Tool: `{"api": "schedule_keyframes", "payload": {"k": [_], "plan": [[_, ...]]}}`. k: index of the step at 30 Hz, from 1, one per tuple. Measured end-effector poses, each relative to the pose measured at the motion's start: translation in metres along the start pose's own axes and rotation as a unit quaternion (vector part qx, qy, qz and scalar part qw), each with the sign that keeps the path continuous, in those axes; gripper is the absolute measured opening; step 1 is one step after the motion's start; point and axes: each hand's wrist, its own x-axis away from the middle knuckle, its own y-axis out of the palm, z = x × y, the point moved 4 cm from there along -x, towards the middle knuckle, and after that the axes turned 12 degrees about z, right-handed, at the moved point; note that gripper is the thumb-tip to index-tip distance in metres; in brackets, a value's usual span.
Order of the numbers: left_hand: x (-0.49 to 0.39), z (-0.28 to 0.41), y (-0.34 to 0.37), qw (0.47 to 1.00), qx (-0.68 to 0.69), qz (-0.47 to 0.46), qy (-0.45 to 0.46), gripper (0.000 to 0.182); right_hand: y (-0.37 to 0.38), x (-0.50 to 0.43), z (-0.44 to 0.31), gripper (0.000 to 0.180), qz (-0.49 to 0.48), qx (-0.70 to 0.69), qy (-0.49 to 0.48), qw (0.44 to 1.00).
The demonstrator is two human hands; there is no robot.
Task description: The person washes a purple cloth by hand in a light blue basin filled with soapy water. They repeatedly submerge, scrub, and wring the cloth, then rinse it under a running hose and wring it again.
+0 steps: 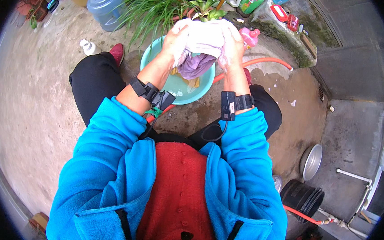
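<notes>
Between my two hands a wet, pale lilac cloth [205, 36] is stretched, with a darker purple fold [198, 66] hanging below it. My left hand [177, 39] grips its left side and my right hand [231, 43] its right side. Whitish suds cling to both hands and wrists. Directly beneath is a light turquoise plastic basin [180, 98] on the concrete floor. Some yellowish material [194, 83] lies in the basin; the cloth partly hides it, and I cannot tell what it is.
An orange hose [271, 60] passes behind the basin. A pink bottle [249, 38] stands right of my hands, a white bottle [90, 48] near my left shoe. Beyond are a blue water jug [106, 6], a grassy potted plant [153, 7] and a mossy ledge [273, 31]. A black bucket [299, 199] sits at right.
</notes>
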Motion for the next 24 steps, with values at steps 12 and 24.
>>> {"api": "schedule_keyframes", "payload": {"k": [12,24], "plan": [[0.014,-0.037,-0.015,0.985,0.011,0.110,-0.133,0.026,0.025,0.022,0.049,0.013,0.065,0.496,-0.208,0.841],[0.005,-0.040,-0.022,0.994,-0.019,0.098,-0.043,0.032,0.033,0.031,0.057,0.011,-0.053,0.504,-0.283,0.814]]}}
